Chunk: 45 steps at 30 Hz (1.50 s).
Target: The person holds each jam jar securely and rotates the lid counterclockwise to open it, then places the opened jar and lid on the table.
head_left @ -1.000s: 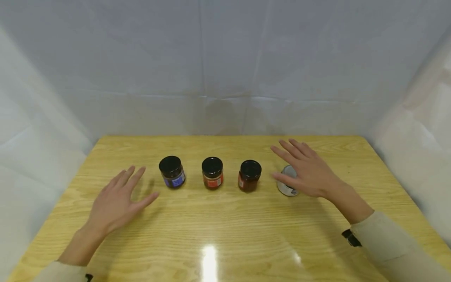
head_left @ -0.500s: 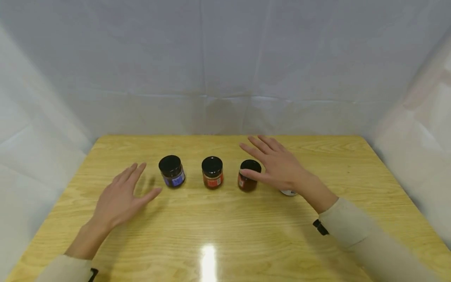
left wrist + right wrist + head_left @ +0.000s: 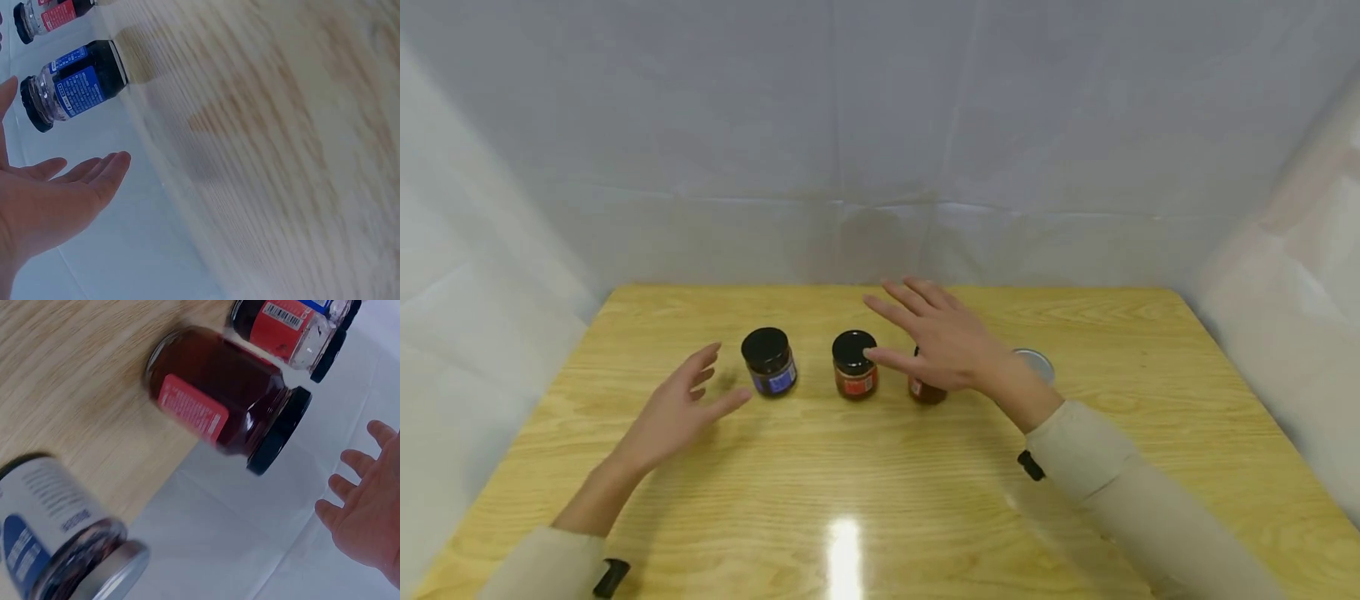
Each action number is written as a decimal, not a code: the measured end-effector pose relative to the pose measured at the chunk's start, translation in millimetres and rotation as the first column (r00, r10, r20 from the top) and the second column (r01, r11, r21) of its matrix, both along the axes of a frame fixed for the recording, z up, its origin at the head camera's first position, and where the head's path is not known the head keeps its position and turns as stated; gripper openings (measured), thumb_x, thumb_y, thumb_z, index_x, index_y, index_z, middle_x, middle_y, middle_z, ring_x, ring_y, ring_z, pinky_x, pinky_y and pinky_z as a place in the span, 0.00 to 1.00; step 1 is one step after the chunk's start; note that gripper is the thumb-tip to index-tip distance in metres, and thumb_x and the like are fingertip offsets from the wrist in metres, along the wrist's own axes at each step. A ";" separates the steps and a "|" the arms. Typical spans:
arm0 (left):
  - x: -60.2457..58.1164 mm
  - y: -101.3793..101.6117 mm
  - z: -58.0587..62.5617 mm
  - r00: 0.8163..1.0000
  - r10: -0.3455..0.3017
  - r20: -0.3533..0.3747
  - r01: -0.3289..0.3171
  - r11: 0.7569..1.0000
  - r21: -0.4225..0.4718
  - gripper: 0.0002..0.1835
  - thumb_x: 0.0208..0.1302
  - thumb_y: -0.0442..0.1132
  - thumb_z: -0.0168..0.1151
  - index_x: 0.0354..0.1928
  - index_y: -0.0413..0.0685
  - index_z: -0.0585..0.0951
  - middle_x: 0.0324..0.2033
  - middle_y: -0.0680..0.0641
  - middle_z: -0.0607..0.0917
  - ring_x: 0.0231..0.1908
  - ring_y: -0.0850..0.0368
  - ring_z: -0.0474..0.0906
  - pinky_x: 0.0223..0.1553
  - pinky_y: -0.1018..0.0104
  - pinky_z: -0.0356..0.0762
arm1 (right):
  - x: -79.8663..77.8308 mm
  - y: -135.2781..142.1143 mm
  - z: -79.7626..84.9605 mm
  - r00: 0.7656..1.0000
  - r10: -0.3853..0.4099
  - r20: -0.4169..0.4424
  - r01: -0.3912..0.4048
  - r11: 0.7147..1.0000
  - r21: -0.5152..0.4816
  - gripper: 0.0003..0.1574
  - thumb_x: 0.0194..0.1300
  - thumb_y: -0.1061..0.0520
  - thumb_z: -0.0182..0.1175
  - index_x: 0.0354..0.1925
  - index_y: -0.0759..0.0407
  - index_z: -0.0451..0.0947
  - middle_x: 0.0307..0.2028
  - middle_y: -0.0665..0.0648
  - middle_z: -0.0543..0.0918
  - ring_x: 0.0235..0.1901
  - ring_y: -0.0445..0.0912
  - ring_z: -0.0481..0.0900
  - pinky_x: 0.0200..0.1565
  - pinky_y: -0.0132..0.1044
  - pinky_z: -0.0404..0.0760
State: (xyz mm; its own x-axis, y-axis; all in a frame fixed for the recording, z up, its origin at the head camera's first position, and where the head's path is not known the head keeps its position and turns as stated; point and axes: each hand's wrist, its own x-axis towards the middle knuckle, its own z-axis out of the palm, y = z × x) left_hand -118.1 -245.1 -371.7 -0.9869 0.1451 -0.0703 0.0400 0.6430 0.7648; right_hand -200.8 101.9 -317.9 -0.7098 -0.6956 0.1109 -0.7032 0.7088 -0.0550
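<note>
Three black-lidded jars and a silver-lidded one stand in a row on the wooden table. My left hand (image 3: 676, 414) hovers with spread fingers just left of the blue-labelled jar (image 3: 769, 363), holding nothing. My right hand (image 3: 945, 342) is held over the dark red jar (image 3: 219, 394), hiding most of it in the head view. Its thumb overlaps the lid of the red-labelled jar (image 3: 854, 367); its fingers are extended and hold nothing. The silver-lidded jar (image 3: 1034, 364) with a white and blue label is partly covered by the right wrist.
The wooden table (image 3: 760, 508) has its far edge just behind the jars. White sheeting (image 3: 880, 142) hangs behind it and along both sides. A bright light reflection lies on the front of the tabletop.
My right hand has moved left, from above the silver-lidded jar across to the dark red jar. My left hand has shifted slightly right and turned more onto its side. The jars have stayed put.
</note>
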 end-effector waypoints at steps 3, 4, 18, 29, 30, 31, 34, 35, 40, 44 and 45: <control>-3.5 2.6 -0.8 1.000 0.001 0.014 -0.002 0.998 0.056 0.51 0.63 0.57 0.60 0.75 0.45 0.43 0.70 0.30 0.52 0.65 0.29 0.54 0.59 0.38 0.59 | -1.3 -7.5 0.3 1.000 0.002 0.019 -0.003 1.000 0.016 0.47 0.64 0.22 0.32 0.75 0.36 0.42 0.74 0.51 0.46 0.72 0.51 0.42 0.68 0.51 0.44; -4.8 3.6 -1.2 1.000 0.000 0.020 -0.002 0.997 0.079 0.51 0.63 0.56 0.61 0.75 0.44 0.43 0.69 0.30 0.52 0.65 0.29 0.54 0.59 0.38 0.60 | -1.7 -10.0 0.4 1.000 0.004 0.025 -0.004 1.000 0.019 0.47 0.64 0.21 0.31 0.75 0.36 0.41 0.74 0.51 0.46 0.72 0.51 0.42 0.68 0.51 0.44; -26.4 18.6 -11.4 1.000 -0.014 0.003 0.013 0.976 0.219 0.50 0.59 0.44 0.68 0.73 0.36 0.47 0.65 0.26 0.59 0.63 0.29 0.58 0.59 0.41 0.62 | -6.7 -41.6 1.6 0.999 0.033 0.033 -0.035 0.996 0.078 0.45 0.65 0.22 0.29 0.75 0.34 0.40 0.74 0.50 0.45 0.72 0.50 0.41 0.69 0.48 0.43; -33.0 20.9 -12.9 0.998 -0.065 -0.013 0.066 0.971 0.228 0.51 0.57 0.43 0.70 0.73 0.37 0.49 0.65 0.27 0.60 0.62 0.29 0.60 0.60 0.42 0.62 | -4.5 -57.1 -4.3 0.998 0.048 0.038 -0.052 0.994 0.093 0.43 0.67 0.24 0.30 0.75 0.33 0.40 0.74 0.48 0.44 0.72 0.49 0.40 0.69 0.45 0.43; -33.4 21.2 -12.7 0.998 -0.067 -0.011 0.067 0.971 0.228 0.51 0.57 0.43 0.70 0.73 0.37 0.49 0.65 0.27 0.60 0.62 0.29 0.60 0.60 0.43 0.62 | -4.4 -58.1 -4.8 0.998 0.049 0.040 -0.052 0.994 0.092 0.43 0.67 0.24 0.30 0.75 0.33 0.40 0.74 0.48 0.44 0.72 0.49 0.40 0.69 0.46 0.43; -33.7 21.3 -12.6 0.998 -0.067 -0.005 0.066 0.971 0.230 0.51 0.57 0.43 0.70 0.73 0.38 0.48 0.65 0.28 0.60 0.62 0.29 0.60 0.59 0.42 0.62 | -4.4 -59.2 -5.2 0.998 0.050 0.042 -0.053 0.994 0.092 0.43 0.66 0.24 0.30 0.75 0.33 0.41 0.74 0.48 0.44 0.72 0.49 0.40 0.69 0.46 0.43; -35.0 21.7 -12.8 0.998 -0.064 0.004 0.061 0.969 0.240 0.50 0.57 0.43 0.70 0.73 0.39 0.49 0.65 0.29 0.61 0.62 0.30 0.61 0.59 0.42 0.63 | -4.2 -61.9 -6.6 0.997 0.054 0.049 -0.058 0.994 0.095 0.44 0.66 0.23 0.30 0.75 0.33 0.41 0.74 0.48 0.45 0.72 0.49 0.40 0.69 0.47 0.44; -35.5 21.9 -13.1 0.998 -0.065 0.006 0.062 0.968 0.245 0.50 0.57 0.43 0.70 0.73 0.39 0.49 0.65 0.29 0.61 0.62 0.30 0.61 0.59 0.42 0.63 | -4.2 -62.5 -7.1 0.997 0.054 0.049 -0.059 0.994 0.097 0.44 0.66 0.23 0.30 0.75 0.33 0.41 0.74 0.48 0.45 0.72 0.49 0.40 0.69 0.47 0.44; -38.2 23.5 -14.8 0.997 -0.075 0.002 0.072 0.964 0.255 0.49 0.56 0.41 0.71 0.72 0.39 0.52 0.63 0.31 0.65 0.61 0.31 0.63 0.58 0.43 0.65 | -3.0 -63.8 -10.0 0.997 0.056 0.061 -0.062 0.992 0.108 0.44 0.66 0.23 0.31 0.75 0.33 0.42 0.74 0.49 0.45 0.72 0.49 0.40 0.69 0.47 0.43; -40.3 25.0 -13.4 0.997 -0.083 0.004 0.080 0.966 0.248 0.49 0.55 0.41 0.72 0.72 0.38 0.52 0.63 0.32 0.65 0.61 0.32 0.64 0.58 0.43 0.65 | -1.2 -63.3 -11.6 0.995 0.053 0.080 -0.062 0.992 0.112 0.44 0.66 0.23 0.30 0.75 0.34 0.41 0.74 0.49 0.45 0.72 0.49 0.40 0.69 0.48 0.43; -40.8 25.3 -12.9 0.996 -0.085 0.005 0.082 0.966 0.244 0.49 0.55 0.41 0.72 0.72 0.38 0.52 0.63 0.32 0.65 0.61 0.32 0.64 0.58 0.43 0.65 | -0.9 -63.2 -11.8 0.995 0.051 0.083 -0.060 0.992 0.114 0.44 0.66 0.23 0.30 0.75 0.33 0.41 0.74 0.49 0.44 0.72 0.50 0.40 0.69 0.48 0.43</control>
State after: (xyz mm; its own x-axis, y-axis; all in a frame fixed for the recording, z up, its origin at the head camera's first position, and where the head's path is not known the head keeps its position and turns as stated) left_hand -158.8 -219.8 -384.6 -0.9697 0.2414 -0.0372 0.0730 0.4321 0.8989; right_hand -201.8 38.8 -329.7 -0.6733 -0.7389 -0.0281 -0.7381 0.6739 -0.0323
